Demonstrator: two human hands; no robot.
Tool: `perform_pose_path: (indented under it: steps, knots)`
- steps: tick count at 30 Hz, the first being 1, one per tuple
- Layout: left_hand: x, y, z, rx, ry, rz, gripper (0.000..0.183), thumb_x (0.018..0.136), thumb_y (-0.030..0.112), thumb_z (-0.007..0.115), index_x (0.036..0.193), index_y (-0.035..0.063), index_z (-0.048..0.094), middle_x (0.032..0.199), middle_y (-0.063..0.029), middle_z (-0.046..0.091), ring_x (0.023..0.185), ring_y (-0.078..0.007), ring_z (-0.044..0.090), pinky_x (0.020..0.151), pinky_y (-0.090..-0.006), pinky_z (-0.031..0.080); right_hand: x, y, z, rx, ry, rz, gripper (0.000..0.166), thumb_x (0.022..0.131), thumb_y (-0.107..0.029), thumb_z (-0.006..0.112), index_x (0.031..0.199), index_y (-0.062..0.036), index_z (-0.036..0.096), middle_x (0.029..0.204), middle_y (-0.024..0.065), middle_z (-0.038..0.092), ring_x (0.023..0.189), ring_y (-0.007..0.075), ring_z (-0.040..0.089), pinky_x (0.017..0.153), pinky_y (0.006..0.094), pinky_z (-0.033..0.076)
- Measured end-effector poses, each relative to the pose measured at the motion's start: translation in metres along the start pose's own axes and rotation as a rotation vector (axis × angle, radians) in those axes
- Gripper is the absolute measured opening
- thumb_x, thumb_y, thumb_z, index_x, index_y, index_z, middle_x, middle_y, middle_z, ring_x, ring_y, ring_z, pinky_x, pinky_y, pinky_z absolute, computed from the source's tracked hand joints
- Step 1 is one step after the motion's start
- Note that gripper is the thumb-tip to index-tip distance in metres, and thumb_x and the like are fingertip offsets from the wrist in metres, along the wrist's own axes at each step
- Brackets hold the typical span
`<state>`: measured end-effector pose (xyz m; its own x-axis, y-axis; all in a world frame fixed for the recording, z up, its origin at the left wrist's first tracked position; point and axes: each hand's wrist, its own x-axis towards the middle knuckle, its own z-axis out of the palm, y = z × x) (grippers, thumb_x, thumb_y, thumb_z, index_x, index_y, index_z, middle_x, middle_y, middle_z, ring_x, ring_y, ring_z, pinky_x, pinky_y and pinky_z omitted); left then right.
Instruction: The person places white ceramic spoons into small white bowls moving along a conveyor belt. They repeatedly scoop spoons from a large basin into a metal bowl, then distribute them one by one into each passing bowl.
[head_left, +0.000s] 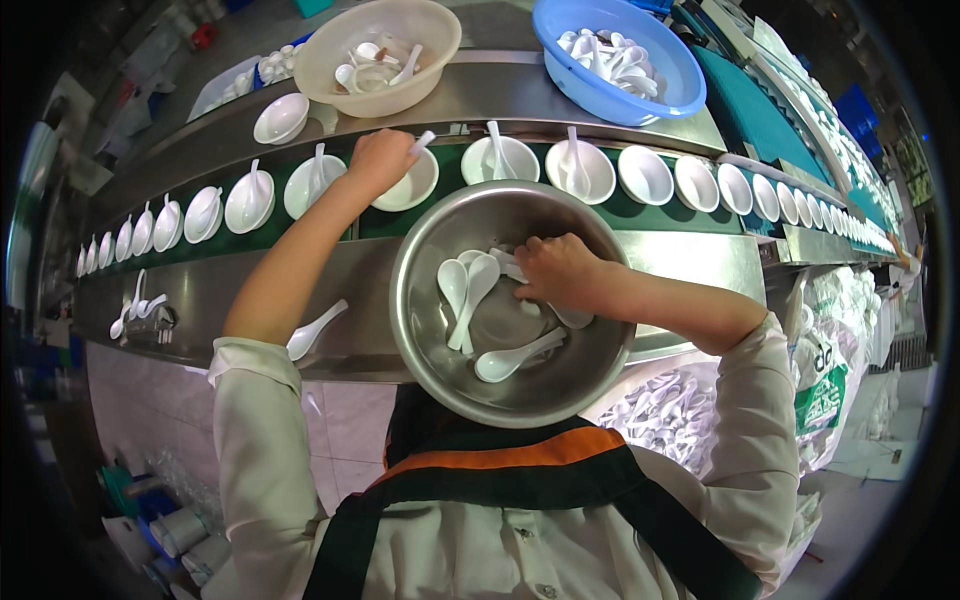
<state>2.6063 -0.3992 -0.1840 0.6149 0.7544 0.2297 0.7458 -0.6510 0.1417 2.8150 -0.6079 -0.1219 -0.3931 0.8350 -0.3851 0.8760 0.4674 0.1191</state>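
Observation:
My left hand (384, 161) grips the handle of a white soup spoon (424, 141) over a white bowl (409, 184) on the green conveyor belt (450, 166). Inside the steel basin (401, 281) in front of me, my right hand (556, 268) has its fingers curled at a white spoon (510, 262); most of that spoon is hidden, so a firm grip cannot be told. Several more white spoons (480, 277) lie in the basin. Bowls left of my left hand each appear to carry a spoon, as do two bowls (501, 161) just to its right. Farther right, bowls (646, 175) hold none.
A beige tub (315, 67) and a blue tub (686, 82), both with spoons, stand behind the belt. One bowl (281, 120) rests beside the beige tub. Loose spoons (318, 330) lie on the steel ledge (217, 292). A container of spoons (660, 412) sits below right.

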Motion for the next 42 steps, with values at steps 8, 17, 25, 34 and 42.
perform_pose_path:
  steps: [8,17,25,34,42]
  knots:
    - [-0.024,0.033,-0.056,-0.241,0.043,-0.098,0.031,0.078,0.025,0.066,0.103,0.006,0.062,0.077,-0.0106,0.063,0.071,-0.0258,0.061,0.066,-0.0373,0.048,-0.034,0.04,-0.034,0.539,-0.275,-0.058,0.031,0.077,-0.029,0.062,0.091,-0.0014,0.064,0.081,0.0161,0.065,0.078,0.028,0.064,0.07,0.0362,0.049]
    - [-0.062,0.161,-0.089,-0.302,-0.073,0.696,0.032,0.07,0.01,0.067,0.1,0.0042,0.058,0.09,-0.0096,0.057,0.088,-0.0254,0.055,0.075,-0.0359,0.045,-0.023,0.177,-0.038,0.491,0.862,0.349,0.025,0.082,-0.024,0.059,0.09,-0.0004,0.06,0.074,0.0203,0.063,0.068,0.0368,0.061,0.064,0.0426,0.048]
    - [-0.068,0.21,-0.028,-0.027,-0.136,0.831,0.051,0.078,-0.004,0.046,0.128,-0.0073,0.037,0.125,-0.0218,0.045,0.115,-0.0317,0.045,0.094,-0.0412,0.036,-0.007,0.227,0.036,0.548,0.88,0.446,0.026,0.078,-0.026,0.063,0.081,-0.0009,0.058,0.071,0.0202,0.062,0.069,0.0394,0.06,0.063,0.0455,0.047]
    - [-0.056,0.236,-0.044,-0.056,-0.601,0.818,0.075,0.061,-0.005,0.059,0.13,-0.0116,0.032,0.118,-0.0231,0.045,0.113,-0.031,0.044,0.09,-0.036,0.036,-0.044,0.261,0.079,0.538,0.843,0.543,0.026,0.079,-0.027,0.065,0.082,-0.0009,0.062,0.069,0.0164,0.063,0.063,0.0322,0.061,0.061,0.04,0.048]
    - [-0.039,0.267,-0.026,-0.187,-0.635,0.632,0.035,0.062,0.001,0.06,0.094,-0.0037,0.046,0.085,-0.0196,0.059,0.088,-0.0359,0.058,0.073,-0.0417,0.044,-0.079,0.296,0.101,0.527,0.958,0.644,0.029,0.082,-0.028,0.062,0.078,0.0004,0.06,0.071,0.0193,0.063,0.067,0.0357,0.062,0.062,0.043,0.048]
